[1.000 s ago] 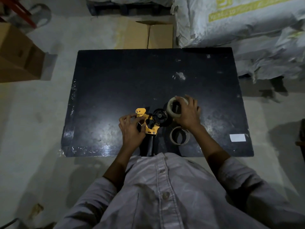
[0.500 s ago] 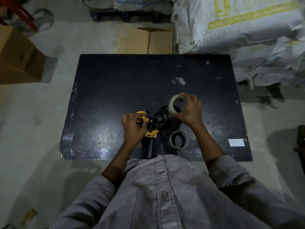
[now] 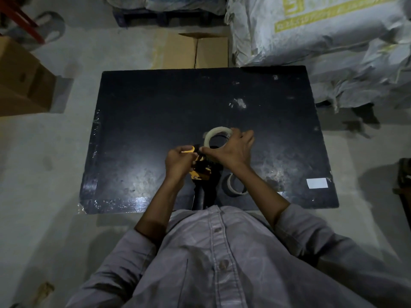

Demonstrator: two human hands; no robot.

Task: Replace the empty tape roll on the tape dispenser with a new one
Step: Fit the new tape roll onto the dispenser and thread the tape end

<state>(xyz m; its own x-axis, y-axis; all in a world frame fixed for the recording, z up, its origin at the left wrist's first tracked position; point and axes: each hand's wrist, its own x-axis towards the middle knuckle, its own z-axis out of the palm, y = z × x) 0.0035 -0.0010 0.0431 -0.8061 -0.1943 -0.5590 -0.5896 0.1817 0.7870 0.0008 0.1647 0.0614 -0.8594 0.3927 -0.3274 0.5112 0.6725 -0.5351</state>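
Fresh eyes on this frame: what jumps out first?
The two hands meeting mid-table: the left hand grips the yellow-and-black tape dispenser, while the right hand holds the pale new tape roll right at it, on the far side. Next, the empty core lying on the black table near its front edge, under the right forearm. White sacks fill the far right corner.

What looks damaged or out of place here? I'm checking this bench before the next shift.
Nothing is broken or spilled. The black tabletop is scuffed, with a whitish smear near its far side, and a bare cardboard tape core lies loose by the near edge.
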